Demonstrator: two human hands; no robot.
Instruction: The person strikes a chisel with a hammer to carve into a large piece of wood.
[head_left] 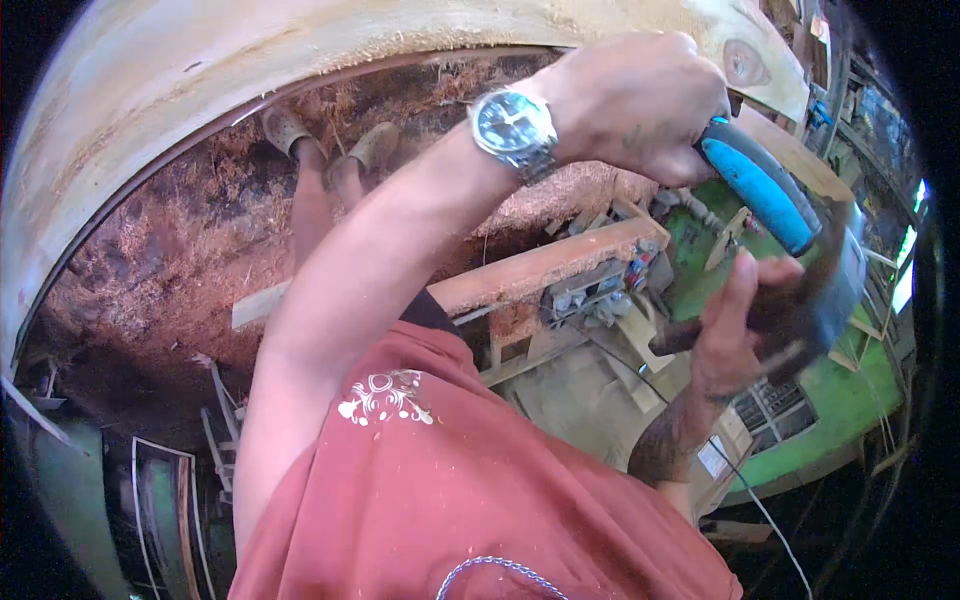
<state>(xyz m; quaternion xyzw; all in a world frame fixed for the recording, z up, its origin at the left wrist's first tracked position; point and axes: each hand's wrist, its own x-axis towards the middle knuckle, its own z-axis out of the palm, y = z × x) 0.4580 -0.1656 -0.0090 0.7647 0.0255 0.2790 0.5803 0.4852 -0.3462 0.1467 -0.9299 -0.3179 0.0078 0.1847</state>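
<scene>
Well, my left hand (640, 110) has its fingers curled round the blue-and-black handle (758, 190), which slants down-right near my right hand (732, 335), whose hold I can't tell.

Head-worn fisheye, looking down from close above the red shirt (490, 470) — the dim rim perhaps unreadable.

No legible text (nor numbers).
</scene>
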